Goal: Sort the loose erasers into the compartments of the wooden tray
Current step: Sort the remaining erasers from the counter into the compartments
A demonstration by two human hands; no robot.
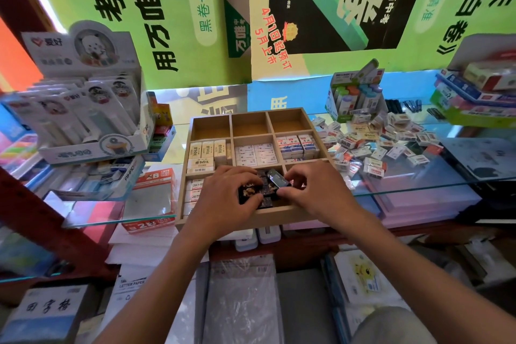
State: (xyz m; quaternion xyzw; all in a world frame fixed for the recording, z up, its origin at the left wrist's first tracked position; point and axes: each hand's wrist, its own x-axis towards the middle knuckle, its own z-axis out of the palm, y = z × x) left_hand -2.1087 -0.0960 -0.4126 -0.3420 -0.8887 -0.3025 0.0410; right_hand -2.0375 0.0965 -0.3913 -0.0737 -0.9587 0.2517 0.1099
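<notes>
Head view, tray: a wooden tray [279, 216] with nine compartments in three rows sits on a glass surface [418, 181], its near edge at the front lip of the glass.
Far row: all three compartments show only bare wood.
Middle row: cream erasers [205, 152] with dark lettering fill the left compartment; white erasers [255, 153] lie flat in the middle one; white erasers with blue and red print [297, 144] stand packed in the right one.
Near row: white erasers marked 2B [192, 190] lie stacked in the left compartment; black erasers [266, 200] with glossy wrappers lie in the middle one; the right one is hidden by a hand.
Left hand [226, 198]: rests over the middle near compartment, its fingers curled onto a black eraser with a gold pattern [250, 190].
Right hand [312, 190]: its fingers pinch a shiny black eraser [277, 181], tilted above the others in that compartment.
Loose pile [382, 139]: many small white erasers with red, blue and yellow labels lie scattered on the glass just right of the tray.
Surroundings: display boxes of stationery [92, 109] stand left of the tray.
</notes>
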